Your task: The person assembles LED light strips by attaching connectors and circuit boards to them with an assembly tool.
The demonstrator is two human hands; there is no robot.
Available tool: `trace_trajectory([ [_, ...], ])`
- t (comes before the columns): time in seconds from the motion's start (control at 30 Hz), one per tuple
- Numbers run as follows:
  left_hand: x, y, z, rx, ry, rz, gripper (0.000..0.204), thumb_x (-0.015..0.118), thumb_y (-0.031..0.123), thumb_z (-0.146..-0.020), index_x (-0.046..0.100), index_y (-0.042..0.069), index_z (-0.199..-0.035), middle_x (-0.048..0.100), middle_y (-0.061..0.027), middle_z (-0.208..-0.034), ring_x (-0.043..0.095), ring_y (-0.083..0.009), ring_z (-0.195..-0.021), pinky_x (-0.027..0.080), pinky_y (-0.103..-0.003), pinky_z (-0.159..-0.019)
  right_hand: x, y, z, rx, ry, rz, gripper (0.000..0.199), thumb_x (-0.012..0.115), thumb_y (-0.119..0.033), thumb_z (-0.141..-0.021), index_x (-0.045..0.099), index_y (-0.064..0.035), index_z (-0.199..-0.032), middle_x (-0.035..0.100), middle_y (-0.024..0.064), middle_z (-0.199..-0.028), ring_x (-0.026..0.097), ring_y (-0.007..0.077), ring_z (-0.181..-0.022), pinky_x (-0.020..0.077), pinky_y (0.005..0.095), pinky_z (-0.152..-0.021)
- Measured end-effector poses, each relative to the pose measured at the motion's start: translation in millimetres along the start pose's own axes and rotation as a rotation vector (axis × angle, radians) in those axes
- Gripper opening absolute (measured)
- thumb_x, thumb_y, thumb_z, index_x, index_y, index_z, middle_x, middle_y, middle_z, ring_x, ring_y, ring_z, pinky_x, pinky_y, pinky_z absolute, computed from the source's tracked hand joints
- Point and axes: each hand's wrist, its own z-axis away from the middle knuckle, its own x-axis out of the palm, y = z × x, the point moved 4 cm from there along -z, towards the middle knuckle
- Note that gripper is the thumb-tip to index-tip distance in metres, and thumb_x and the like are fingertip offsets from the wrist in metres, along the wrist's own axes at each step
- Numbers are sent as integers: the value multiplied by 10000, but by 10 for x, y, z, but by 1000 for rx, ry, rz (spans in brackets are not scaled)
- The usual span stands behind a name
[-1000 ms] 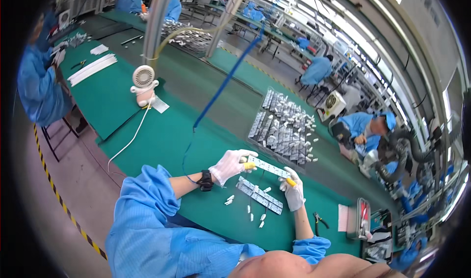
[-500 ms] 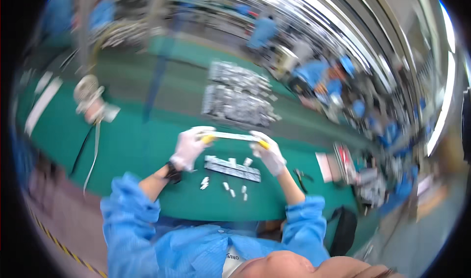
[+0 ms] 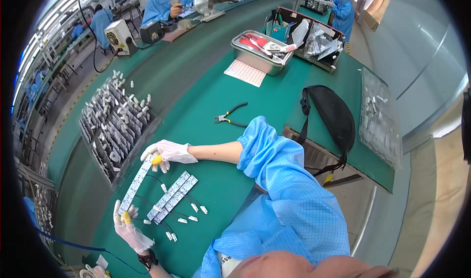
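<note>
A long white circuit board strip (image 3: 137, 184) is stretched between my two gloved hands, slightly above the green table. My left hand (image 3: 131, 229) pinches its lower end, with a yellow cover on the thumb. At the upper end my right hand (image 3: 170, 153) grips it the same way, thumb also capped in yellow. Thin dark wires with small white connectors trail from the strip's side. Beside it on the table lie similar circuit board strips (image 3: 172, 197), placed edge to edge. Their wires end in several white connectors (image 3: 182, 220) spread toward me.
Beyond my hands stands a clear tray (image 3: 114, 182) packed with wired boards. Cutting pliers (image 3: 224, 118) lie past my right forearm. Farther right are a metal box (image 3: 267, 64), a black parts bin (image 3: 334, 64), a black case (image 3: 331, 116) and a plastic tray (image 3: 380, 136). A co-worker (image 3: 167, 6) sits opposite.
My view has swung to the right, bringing the metal box, bin and black case closer into sight. Both hands keep hold of the same strip, which now appears steeply slanted.
</note>
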Motion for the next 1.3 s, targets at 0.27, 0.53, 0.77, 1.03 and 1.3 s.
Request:
trace_trajectory([
  [0.27,-111,101,110,-39,26,10,603,593,338,-891,402,-54,-1307,644,-94,-839,595,-132,-717,475,-251,-691,173,-108,47,-140,-26,-103,823,693,-570,-678,461,-7,-1230,646,134,-862,621,133,-555,479,199,-480],
  [0.53,-213,-31,106,-1,-26,-77,663,588,366,-886,341,-20,-1364,642,-108,-879,603,-133,-755,474,-251,-722,175,-186,81,-18,80,30,297,564,-217,-862,547,-45,-1104,659,86,-794,561,89,-451,401,196,-382],
  [0.77,-390,-123,82,19,19,-110,679,619,351,-869,349,-39,-1354,645,-132,-896,618,-140,-732,489,-249,-708,206,-211,50,156,100,86,278,557,-172,-848,558,-26,-1084,666,82,-759,538,87,-429,370,204,-352],
  [1.03,-524,-360,41,74,-1,-131,657,616,376,-867,400,-53,-1316,643,-142,-902,616,-147,-701,496,-251,-676,197,-197,78,161,82,77,279,540,-167,-851,556,-21,-1089,666,92,-750,524,93,-410,378,207,-346],
  [1.3,-410,-315,75,46,-1,-141,632,600,360,-881,401,-60,-1309,640,-145,-901,622,-158,-705,498,-252,-664,139,-133,87,161,108,84,286,549,-184,-857,554,-26,-1095,670,101,-756,529,92,-418,370,208,-351],
])
